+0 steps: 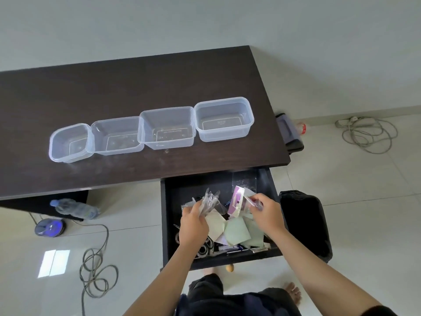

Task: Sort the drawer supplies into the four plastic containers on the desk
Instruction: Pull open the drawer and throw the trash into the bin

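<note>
Four clear plastic containers (150,128) stand in a row across the middle of the dark desk (114,87), rims touching or nearly so, and all four look empty — nothing has been sorted into them yet. By that evidence the task is at its very start, with the whole of the sorting left to do.

The supplies remain in the open drawer (168,201), lower centre of the frame, just below the desk's front edge. It holds a loose jumble: pale green paper squares (237,231) overlapping in the middle, scissors (206,247) near the front left corner, a flat clear packet (245,181) lying toward the back, and small dark items at the front that are too small to identify.

The person's left hand (193,224) is closed around a bunch of crinkled clear plastic sleeves (209,201), raised above the drawer's contents. The right hand (265,212) pinches a small clear packet (251,201) between thumb and fingers, right beside a purple-and-white card (237,202) that stands on edge; whether the hand also touches the card cannot be told.

The supplies appear light, thin and slippery — likely to slide apart if gripped loosely.
</note>
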Motion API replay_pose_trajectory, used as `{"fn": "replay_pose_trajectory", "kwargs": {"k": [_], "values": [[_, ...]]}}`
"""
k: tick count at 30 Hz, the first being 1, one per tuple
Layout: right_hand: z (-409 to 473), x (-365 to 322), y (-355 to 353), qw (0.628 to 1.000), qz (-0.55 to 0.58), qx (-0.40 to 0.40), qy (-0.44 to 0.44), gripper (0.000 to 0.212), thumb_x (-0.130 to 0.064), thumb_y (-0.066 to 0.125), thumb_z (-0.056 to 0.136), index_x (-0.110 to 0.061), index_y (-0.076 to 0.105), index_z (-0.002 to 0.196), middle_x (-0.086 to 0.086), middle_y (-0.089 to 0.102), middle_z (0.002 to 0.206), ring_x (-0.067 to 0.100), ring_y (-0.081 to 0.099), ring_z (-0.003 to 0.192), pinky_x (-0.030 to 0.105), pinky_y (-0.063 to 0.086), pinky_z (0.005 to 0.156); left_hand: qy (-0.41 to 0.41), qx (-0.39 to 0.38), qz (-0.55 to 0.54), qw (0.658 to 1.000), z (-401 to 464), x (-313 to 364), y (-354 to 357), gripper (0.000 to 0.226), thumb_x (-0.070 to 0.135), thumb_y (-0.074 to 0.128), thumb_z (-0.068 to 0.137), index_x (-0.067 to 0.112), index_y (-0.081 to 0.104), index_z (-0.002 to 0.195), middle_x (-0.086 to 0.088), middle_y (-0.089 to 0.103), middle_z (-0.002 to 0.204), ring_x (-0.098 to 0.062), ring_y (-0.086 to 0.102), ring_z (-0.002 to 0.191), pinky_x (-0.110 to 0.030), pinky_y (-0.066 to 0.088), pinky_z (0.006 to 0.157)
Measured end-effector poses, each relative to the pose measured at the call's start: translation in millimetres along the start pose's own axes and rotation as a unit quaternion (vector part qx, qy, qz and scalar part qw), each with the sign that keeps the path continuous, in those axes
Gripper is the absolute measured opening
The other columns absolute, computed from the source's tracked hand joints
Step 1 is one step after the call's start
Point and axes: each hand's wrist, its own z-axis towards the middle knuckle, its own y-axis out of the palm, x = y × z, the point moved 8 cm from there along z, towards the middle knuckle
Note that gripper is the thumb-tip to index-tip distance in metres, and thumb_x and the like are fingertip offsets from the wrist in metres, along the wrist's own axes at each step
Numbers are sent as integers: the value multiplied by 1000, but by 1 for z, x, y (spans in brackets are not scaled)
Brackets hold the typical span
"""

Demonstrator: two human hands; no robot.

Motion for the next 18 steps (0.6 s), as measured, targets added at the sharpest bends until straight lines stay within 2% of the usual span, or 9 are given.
{"fn": "replay_pose_trajectory", "kwargs": {"k": [3,8,11,14,16,18], "values": [[1,-5,-27,999,29,25,-10,20,-14,60,91,-16,61,110,-5,61,94,11,59,86,11,43,58,7,26,-33,999,-9,30,-1,44,11,42,96,25,41,138,-9,42,134,-19,58,91,-35,54,80],[5,11,-89,995,90,46,-22,29,-5,52,90,-16,60,115,-5,63,100,15,60,90,22,45,74,46,51,-65,996,-30,104,21,44,8,40,94,25,45,135,-6,45,128,-9,40,90,-26,38,78],[5,36,-132,991,121,64,-15,31,-3,51,90,-17,58,117,-6,61,101,14,60,89,18,45,72,58,52,-94,993,-50,152,49,45,7,37,96,26,45,135,2,40,121,-7,39,92,-24,34,80],[6,67,-173,987,137,88,-2,30,-4,51,91,-17,58,117,-3,61,99,12,58,83,15,42,65,81,47,-95,991,-62,199,81,41,8,39,95,25,49,131,2,44,115,-10,47,85,-25,38,78],[5,90,-193,986,142,92,4,29,-5,52,91,-17,58,117,-1,63,101,16,59,86,21,44,70,90,35,-89,991,-69,225,108,31,9,40,95,23,51,121,-1,48,103,-18,54,85,-29,44,75],[3,114,-208,984,151,92,13,30,-7,53,92,-19,58,118,0,64,103,18,62,90,27,49,75,86,20,-92,992,-75,243,136,23,8,40,95,20,51,111,2,45,93,-26,56,91,-34,49,77]]}}
